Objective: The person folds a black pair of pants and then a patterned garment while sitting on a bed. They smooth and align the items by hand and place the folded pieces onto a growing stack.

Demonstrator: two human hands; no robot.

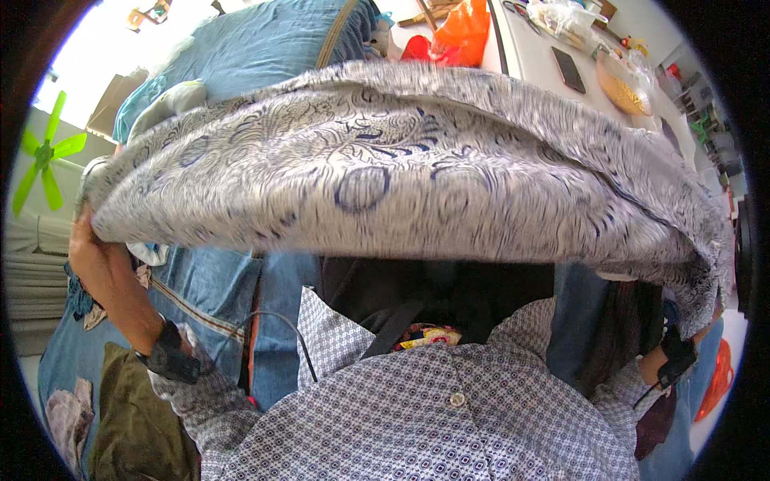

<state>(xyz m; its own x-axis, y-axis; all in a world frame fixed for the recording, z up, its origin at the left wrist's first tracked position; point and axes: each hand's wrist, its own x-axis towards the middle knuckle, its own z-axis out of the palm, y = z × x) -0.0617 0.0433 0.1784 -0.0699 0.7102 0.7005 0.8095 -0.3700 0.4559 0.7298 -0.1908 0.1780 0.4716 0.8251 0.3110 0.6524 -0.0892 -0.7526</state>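
A large grey-and-white patterned cloth (373, 174) is stretched wide in front of me, folded over, with its near edge lifted and blurred. My left hand (90, 231) grips its left end with the arm spread outward. At the far right, the cloth covers most of my right hand (717, 312), so the fingers do not show. Both wrists wear black straps. Below the cloth lie blue fabric covers with striped bands, and an olive-green cloth (135, 415) rests at the lower left.
A blue-covered bed or cushion (271, 42) lies beyond the cloth. At the upper right, a white table (541, 57) holds a phone (568, 69), plastic bags and a container of yellow grains (624, 84). A green fan (45, 155) stands at the left. An orange bag (466, 36) sits beside the table.
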